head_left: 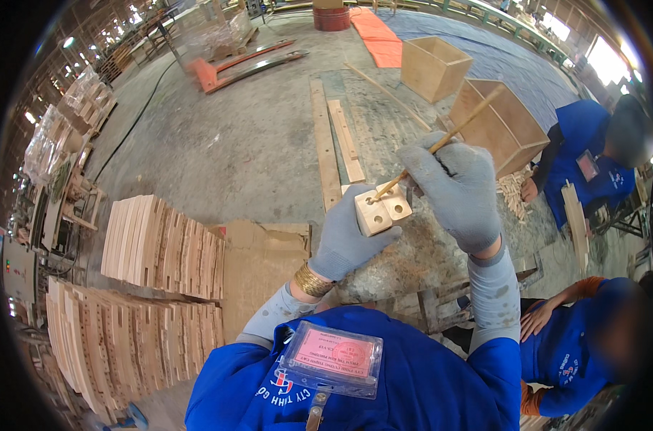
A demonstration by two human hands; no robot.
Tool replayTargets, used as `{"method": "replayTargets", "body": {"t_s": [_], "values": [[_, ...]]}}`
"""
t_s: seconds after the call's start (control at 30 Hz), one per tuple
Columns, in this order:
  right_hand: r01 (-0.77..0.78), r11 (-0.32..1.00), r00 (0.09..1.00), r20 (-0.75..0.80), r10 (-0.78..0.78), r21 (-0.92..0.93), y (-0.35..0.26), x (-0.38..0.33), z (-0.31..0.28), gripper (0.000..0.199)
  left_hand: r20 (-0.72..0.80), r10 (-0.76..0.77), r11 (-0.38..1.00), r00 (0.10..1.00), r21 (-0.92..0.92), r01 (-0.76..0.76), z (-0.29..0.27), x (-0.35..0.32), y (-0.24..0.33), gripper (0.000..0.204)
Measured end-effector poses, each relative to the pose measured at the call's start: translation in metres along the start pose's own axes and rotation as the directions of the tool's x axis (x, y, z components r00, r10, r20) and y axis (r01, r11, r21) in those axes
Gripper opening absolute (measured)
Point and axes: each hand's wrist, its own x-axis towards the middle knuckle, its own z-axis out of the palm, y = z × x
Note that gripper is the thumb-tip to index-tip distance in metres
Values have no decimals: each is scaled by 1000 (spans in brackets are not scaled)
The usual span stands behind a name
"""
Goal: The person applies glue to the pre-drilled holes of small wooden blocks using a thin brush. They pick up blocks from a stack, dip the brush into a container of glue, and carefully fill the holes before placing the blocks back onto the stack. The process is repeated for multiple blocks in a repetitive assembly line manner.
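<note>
My left hand (346, 241), in a grey glove, is closed around a pair of pale wooden pieces (375, 221) held side by side. Their upturned end faces have several round drilled holes. My right hand (455, 190), also gloved in grey, grips a long thin wooden stick (472, 113) that slants down to the left. The stick's lower tip is at one of the holes in the left piece; whether it goes inside I cannot tell. Below my hands lies a stained work surface (369, 273).
Stacked slotted wooden slats (161, 248) stand at the left beside a cardboard sheet (265, 266). Wooden strips (325, 144) lie ahead, with open wooden boxes (502, 118) farther right. Two people in blue sit at the right, one (592, 169) near small dowels (511, 192). An orange pallet jack (240, 66) stands far left.
</note>
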Motion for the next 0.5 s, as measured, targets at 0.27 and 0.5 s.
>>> {"method": "replayTargets", "body": {"t_s": [0.27,0.5], "values": [[-274,809,881,-203,428,520,1,-11,-21,23,-41,19,998,999,-57,-21,0,1,3,55],[-209,793,845,-303,440,572,62,-98,-2,26,-247,-108,974,963,-222,53,-46,10,1,50]]}}
